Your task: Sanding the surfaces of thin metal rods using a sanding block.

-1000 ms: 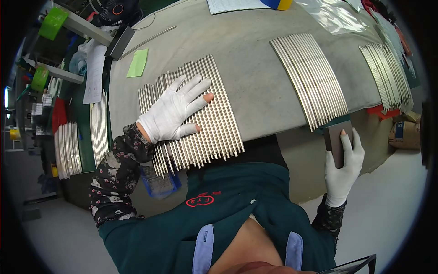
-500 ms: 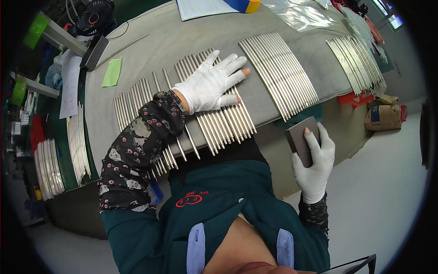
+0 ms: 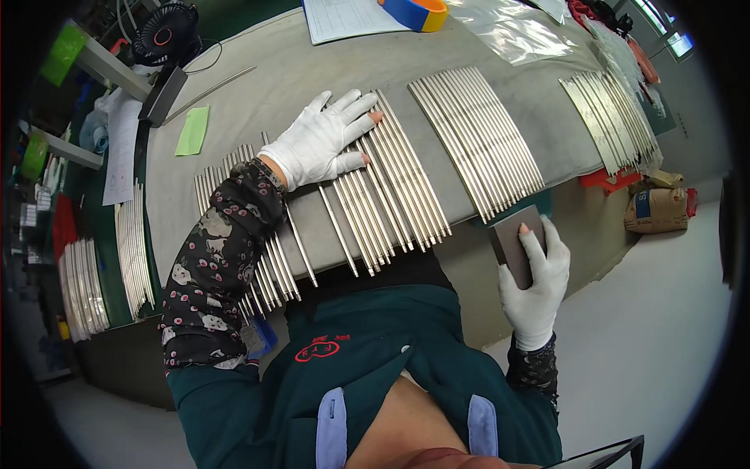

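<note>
Shiny metal rods [image 3: 383, 199] lie side by side on the grey table [image 3: 258, 109]. My left hand [image 3: 324, 141], in a white glove, rests flat on them with fingers spread wide. My right hand [image 3: 535, 277] holds a dark sanding block [image 3: 512, 242] just off the table edge, near another bunch of rods [image 3: 476, 137].

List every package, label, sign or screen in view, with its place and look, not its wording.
Brown paper package: on the floor at far right, boxy, with a blue-and-white label.
Printed white sheet: flat at the table's far edge, rectangular.
Green note: flat on the table's left part, blank as far as shows.
No screens.
</note>
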